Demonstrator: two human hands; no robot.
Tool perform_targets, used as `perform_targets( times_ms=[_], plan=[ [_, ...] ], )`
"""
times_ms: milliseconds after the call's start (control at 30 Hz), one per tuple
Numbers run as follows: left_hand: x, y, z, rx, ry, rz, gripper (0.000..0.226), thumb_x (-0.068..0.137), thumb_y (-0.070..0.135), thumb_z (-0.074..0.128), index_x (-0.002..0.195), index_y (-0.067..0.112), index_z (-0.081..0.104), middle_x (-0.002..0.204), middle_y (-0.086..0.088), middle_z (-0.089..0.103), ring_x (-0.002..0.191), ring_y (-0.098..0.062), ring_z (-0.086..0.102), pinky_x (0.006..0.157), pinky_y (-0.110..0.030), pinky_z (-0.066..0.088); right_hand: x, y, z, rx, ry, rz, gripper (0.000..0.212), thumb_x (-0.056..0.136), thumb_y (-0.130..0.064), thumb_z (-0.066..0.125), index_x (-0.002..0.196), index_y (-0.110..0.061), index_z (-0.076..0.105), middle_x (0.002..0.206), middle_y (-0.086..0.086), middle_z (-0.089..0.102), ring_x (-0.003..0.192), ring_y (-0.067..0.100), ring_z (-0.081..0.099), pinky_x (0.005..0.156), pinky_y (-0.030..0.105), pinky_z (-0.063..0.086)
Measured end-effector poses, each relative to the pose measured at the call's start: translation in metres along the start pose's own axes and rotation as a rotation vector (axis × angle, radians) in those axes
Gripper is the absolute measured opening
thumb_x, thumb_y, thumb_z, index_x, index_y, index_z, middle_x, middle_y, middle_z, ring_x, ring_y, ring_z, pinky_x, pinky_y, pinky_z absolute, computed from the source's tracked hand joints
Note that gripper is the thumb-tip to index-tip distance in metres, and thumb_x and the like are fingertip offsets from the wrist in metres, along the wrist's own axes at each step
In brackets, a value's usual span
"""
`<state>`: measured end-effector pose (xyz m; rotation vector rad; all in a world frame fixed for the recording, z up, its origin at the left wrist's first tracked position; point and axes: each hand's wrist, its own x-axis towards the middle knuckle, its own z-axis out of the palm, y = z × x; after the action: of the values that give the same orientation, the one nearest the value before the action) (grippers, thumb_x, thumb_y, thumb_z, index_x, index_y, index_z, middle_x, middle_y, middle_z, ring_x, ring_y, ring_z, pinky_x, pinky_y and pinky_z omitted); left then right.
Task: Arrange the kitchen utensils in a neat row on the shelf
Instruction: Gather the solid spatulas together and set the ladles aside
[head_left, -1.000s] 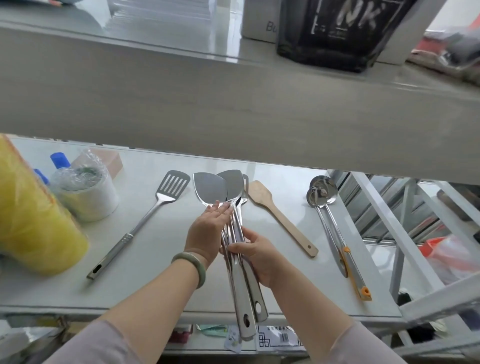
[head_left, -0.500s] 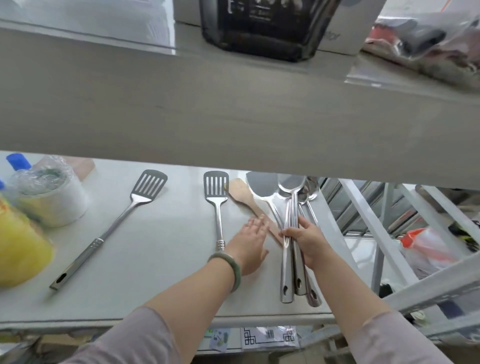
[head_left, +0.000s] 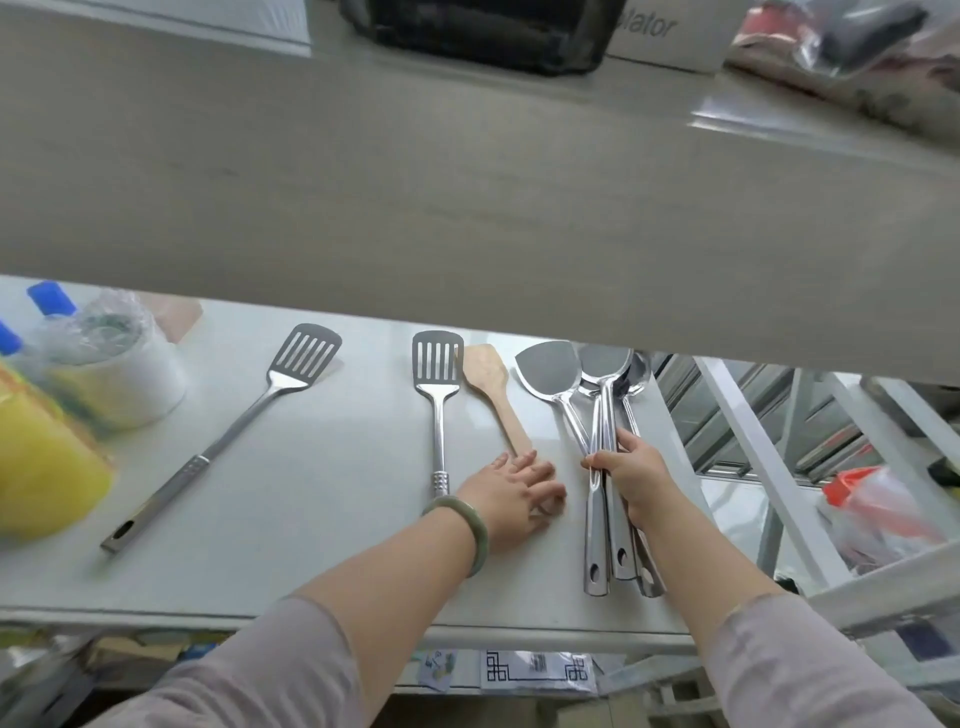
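Observation:
On the white shelf (head_left: 322, 499) lie a long slotted steel turner (head_left: 249, 410) at the left, tilted, and a shorter slotted turner (head_left: 439, 395) in the middle, straight. A wooden spatula (head_left: 491, 389) lies to its right; my left hand (head_left: 511, 493) rests flat over its handle end, fingers apart. My right hand (head_left: 631, 470) grips a bunch of steel utensils (head_left: 597, 400), two solid turners and a ladle, their heads under the upper shelf's edge and their handles reaching the front edge.
The upper shelf board (head_left: 467, 208) hangs over the back of the work area. A plastic-wrapped white roll (head_left: 114, 374), blue-capped bottles (head_left: 49, 299) and a yellow bag (head_left: 41, 457) stand at the left. White rack bars (head_left: 769, 467) lie past the shelf's right edge.
My right hand carried the steel bunch to the right side of the shelf. A short slotted turner now lies alone in the middle. My left hand let go and settled on the wooden spatula's handle.

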<state>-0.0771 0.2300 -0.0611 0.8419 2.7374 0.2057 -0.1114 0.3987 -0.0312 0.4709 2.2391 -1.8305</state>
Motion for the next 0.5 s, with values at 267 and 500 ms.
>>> perform_targets(
  times_ms=[267,500],
  plan=[
    [-0.033,-0.032,0.011,-0.010,0.022,-0.077,0.052,0.097,0.042,0.030,0.146,0.028,0.018,0.159,0.003,0.008,0.147,-0.017,-0.002,0.120,-0.031,0.001,0.005,-0.009,0.010,-0.400,0.070,-0.079,0.022,0.076,0.000,0.055,0.095,-0.009,0.062,0.065,0.003,0.057,0.053,0.017,0.048,0.049,0.025,0.037],
    [-0.051,-0.039,0.014,0.075,-0.024,-0.159,0.061,0.098,0.046,0.021,0.149,0.021,0.000,0.159,0.003,-0.001,0.146,-0.016,-0.008,0.121,-0.032,-0.001,0.012,-0.012,0.017,-0.920,0.127,-0.117,0.063,0.079,-0.021,0.054,0.133,0.003,0.033,0.133,0.023,0.045,0.122,0.036,0.044,0.095,0.036,0.040]
  ],
)
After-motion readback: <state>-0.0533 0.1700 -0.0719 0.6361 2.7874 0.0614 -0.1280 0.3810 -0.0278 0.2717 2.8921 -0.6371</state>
